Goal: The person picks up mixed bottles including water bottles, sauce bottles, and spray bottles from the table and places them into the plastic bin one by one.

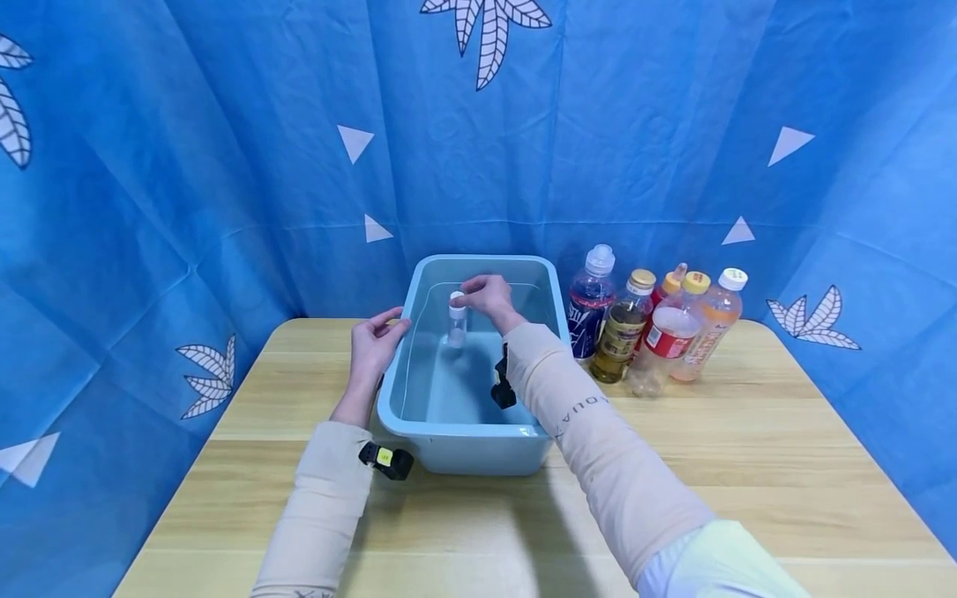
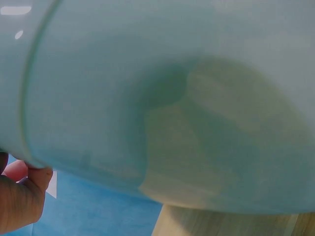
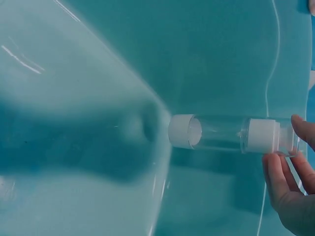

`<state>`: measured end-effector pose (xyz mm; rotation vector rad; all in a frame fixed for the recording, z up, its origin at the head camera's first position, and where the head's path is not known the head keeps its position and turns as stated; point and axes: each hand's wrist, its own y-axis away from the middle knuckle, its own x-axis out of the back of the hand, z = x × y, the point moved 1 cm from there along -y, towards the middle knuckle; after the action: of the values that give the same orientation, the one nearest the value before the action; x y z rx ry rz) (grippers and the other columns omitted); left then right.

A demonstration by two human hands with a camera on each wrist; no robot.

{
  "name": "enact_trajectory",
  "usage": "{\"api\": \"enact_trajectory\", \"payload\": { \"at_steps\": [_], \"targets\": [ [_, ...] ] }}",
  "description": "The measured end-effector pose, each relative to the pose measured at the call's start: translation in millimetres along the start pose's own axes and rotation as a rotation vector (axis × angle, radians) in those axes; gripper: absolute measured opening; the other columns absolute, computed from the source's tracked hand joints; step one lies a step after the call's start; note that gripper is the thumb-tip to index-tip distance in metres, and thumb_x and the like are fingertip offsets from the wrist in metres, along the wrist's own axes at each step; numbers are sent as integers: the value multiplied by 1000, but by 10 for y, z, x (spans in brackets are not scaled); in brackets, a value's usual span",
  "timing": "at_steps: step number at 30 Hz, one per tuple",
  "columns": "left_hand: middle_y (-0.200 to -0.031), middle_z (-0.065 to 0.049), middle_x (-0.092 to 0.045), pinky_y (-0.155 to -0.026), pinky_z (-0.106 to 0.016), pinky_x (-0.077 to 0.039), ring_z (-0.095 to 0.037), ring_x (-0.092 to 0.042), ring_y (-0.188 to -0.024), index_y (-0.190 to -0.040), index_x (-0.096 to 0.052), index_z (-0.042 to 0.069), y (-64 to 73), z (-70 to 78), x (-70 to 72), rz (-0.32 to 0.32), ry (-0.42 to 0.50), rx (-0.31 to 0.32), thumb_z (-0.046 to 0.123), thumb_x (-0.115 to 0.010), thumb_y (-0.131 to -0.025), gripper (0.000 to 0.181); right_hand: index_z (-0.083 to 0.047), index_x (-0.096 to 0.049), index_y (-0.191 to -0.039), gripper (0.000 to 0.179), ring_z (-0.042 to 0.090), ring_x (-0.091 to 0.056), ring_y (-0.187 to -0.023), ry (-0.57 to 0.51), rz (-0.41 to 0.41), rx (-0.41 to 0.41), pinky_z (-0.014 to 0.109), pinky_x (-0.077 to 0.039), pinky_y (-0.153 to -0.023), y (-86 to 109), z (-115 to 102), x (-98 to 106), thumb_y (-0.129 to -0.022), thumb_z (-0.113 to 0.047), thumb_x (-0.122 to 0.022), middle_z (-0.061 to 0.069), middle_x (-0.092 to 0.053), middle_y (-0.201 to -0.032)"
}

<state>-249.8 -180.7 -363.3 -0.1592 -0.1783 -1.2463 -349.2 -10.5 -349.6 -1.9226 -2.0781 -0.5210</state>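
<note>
A light blue plastic basin (image 1: 478,448) stands on the wooden table. My left hand (image 1: 375,340) grips its left rim, thumb and finger at the edge; in the left wrist view the basin's wall (image 2: 98,123) fills most of the picture. Inside the basin, my right hand (image 1: 488,297) pinches the top end of a small clear bottle (image 1: 457,324) with white parts. The right wrist view shows the bottle (image 3: 219,132) with a white band at its far end and a white collar near the fingertips (image 3: 278,172). That far end is close to the basin floor; I cannot tell whether it touches.
Right of the basin stand several drink bottles: a dark blue-labelled one (image 1: 588,311), a gold-capped one (image 1: 622,336), a red-labelled one (image 1: 665,340) and an orange one (image 1: 706,332). A blue patterned curtain (image 1: 478,166) hangs behind the table (image 1: 748,473).
</note>
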Motion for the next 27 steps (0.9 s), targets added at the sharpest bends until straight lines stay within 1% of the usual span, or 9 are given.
{"api": "enact_trajectory", "payload": {
  "at_steps": [3,8,13,17,21,27],
  "targets": [
    [-112,-14,-56,-81,-35,-48,-26,-56,-94,-121,-55,8,0,4,2,1,-3,-1,23,-57,-86,38,-9,-67,-99,32,20,-52,-92,10,1,-7,32,-44,-80,-8,11,-21,-70,-21,-75,4,-62,-96],
    [-112,-14,-57,-81,-36,-48,-26,-57,-94,-121,-55,8,8,10,6,1,-2,-1,24,-57,-86,39,-10,-67,-96,30,20,-52,-92,42,14,9,32,-44,-80,-23,24,-56,-69,-20,-76,4,-62,-96],
    [-113,-13,-56,-82,-36,-47,-26,-56,-94,-121,-55,8,15,18,-7,5,0,1,23,-57,-86,38,-9,-67,-98,31,20,-54,-90,114,-20,52,31,-46,-78,-27,34,-101,-69,-18,-76,5,-62,-95],
    [-114,-13,-56,-82,-37,-47,-26,-56,-95,-121,-55,8,16,26,-15,7,1,5,23,-57,-86,38,-8,-67,-97,32,19,-55,-90,147,-33,65,29,-46,-76,-31,35,-122,-68,-18,-76,4,-63,-95],
    [-114,-13,-55,-83,-37,-47,-26,-56,-95,-121,-55,8,10,28,-16,12,-3,8,23,-57,-86,38,-9,-68,-97,31,19,-55,-89,154,-26,56,29,-46,-76,-37,40,-121,-68,-18,-77,4,-63,-95],
    [-114,-13,-55,-83,-35,-47,-25,-56,-95,-121,-55,8,11,16,-13,10,-6,9,24,-57,-86,38,-9,-67,-97,31,19,-55,-90,155,-40,43,30,-46,-77,-26,47,-129,-68,-17,-76,4,-63,-96]
  ]
}}
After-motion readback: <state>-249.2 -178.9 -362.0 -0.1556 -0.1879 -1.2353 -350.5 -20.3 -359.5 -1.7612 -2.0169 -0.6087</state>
